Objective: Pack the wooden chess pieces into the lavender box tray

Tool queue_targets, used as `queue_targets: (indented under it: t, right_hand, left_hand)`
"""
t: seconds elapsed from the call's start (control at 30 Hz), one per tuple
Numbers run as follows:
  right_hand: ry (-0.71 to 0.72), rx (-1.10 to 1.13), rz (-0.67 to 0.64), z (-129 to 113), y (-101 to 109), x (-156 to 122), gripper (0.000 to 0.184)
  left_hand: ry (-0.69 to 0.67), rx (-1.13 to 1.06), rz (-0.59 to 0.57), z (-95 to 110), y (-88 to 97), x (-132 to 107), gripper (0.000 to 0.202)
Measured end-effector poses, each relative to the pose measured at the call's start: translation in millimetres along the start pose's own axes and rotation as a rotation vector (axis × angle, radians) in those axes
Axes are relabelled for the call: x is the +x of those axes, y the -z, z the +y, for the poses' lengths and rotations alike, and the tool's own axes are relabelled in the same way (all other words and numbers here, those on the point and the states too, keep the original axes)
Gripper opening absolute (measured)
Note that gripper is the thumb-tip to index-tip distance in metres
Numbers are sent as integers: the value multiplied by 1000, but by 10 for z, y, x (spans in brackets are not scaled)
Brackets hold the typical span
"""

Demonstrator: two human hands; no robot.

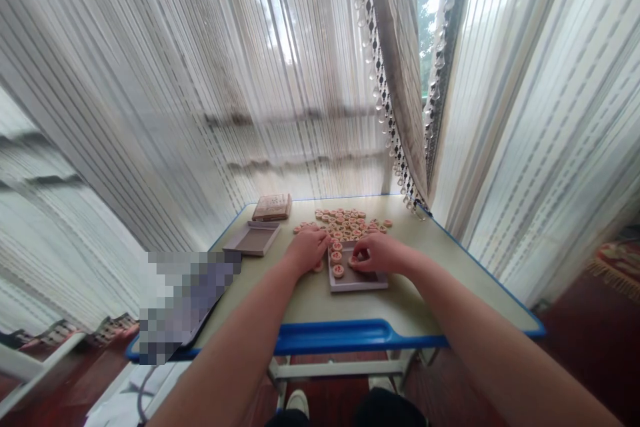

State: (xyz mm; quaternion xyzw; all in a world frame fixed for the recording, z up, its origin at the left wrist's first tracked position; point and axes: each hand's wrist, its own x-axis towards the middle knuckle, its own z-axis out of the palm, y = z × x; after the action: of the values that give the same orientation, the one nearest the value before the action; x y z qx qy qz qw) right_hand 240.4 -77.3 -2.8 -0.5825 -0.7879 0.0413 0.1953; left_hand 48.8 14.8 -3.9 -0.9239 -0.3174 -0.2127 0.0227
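Note:
My right hand (376, 252) is over an open shallow box (357, 286), its thumb and fingers pinched on a round Chinese chess piece (353, 262). Along the box's left side stands a column of light wooden chess pieces (338, 271) with red characters. My left hand (307, 248) is just left of the box, fingers bent at the near edge of a loose pile of chess pieces (345, 219). What those fingers hold, if anything, is hidden. One more piece (319, 267) lies on the table under my left hand.
A second shallow tray (253, 239) lies at the left, with a folded brown board or box (272, 206) behind it. A blurred-out flat item (193, 304) rests at the left edge. The pale table (425, 307) has a blue rim; string curtains (300, 80) hang behind.

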Motion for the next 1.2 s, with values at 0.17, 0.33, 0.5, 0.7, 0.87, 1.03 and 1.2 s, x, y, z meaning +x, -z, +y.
queue_targets:
  t: [0.17, 0.33, 0.5, 0.7, 0.87, 1.03, 1.2]
  right_hand:
    - [56, 7, 71, -80, 30, -7, 18]
    - [194, 63, 113, -233, 53, -50, 19]
    - [248, -17, 141, -320, -1, -57, 18]
    - [239, -86, 142, -312, -79, -28, 22]
    - [228, -82, 149, -307, -105, -33, 24]
    - [254, -35, 137, -300, -111, -34, 16]
    - [259, -4, 123, -291, -115, -32, 13]
  left_hand:
    - [-64, -120, 6, 45, 2, 8, 30]
    - [-81, -154, -26, 45, 3, 20, 29]
    - [-63, -136, 16, -18, 22, 14, 29]
    - [-88, -183, 2, -2, 27, 6, 24]
    - [-94, -231, -31, 7, -1, 23, 21]
    - [-91, -271, -33, -2, -18, 30, 20]
    - [-79, -288, -43, -7, -30, 30, 21]
